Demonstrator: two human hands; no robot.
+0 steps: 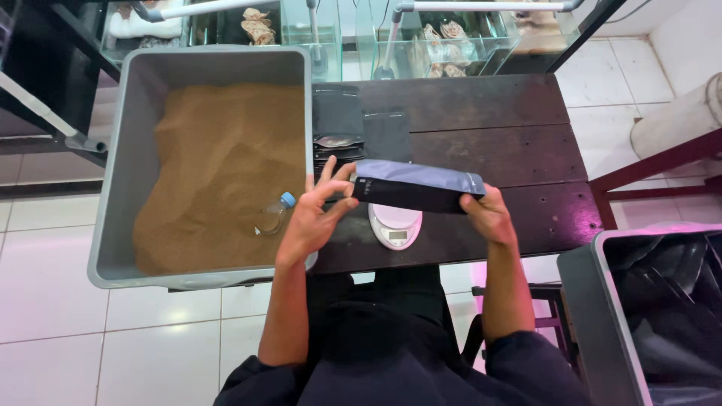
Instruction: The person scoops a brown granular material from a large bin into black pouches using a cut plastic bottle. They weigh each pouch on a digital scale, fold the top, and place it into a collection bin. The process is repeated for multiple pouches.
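Note:
A long black pouch (pixel 418 188) with a glossy top face lies sideways in the air above a small white scale (pixel 395 226). My right hand (pixel 489 216) grips its right end. My left hand (pixel 316 214) presses its left end with fingers spread. The scale sits at the front of a dark wooden table (pixel 511 150).
A large grey tub (pixel 124 150) of brown granules stands to the left, with a clear plastic bottle (pixel 272 215) half buried in it. Flat black pouches (pixel 353 128) lie stacked behind the scale. Another grey bin (pixel 602 331) with black bags is at the right. Glass tanks stand behind.

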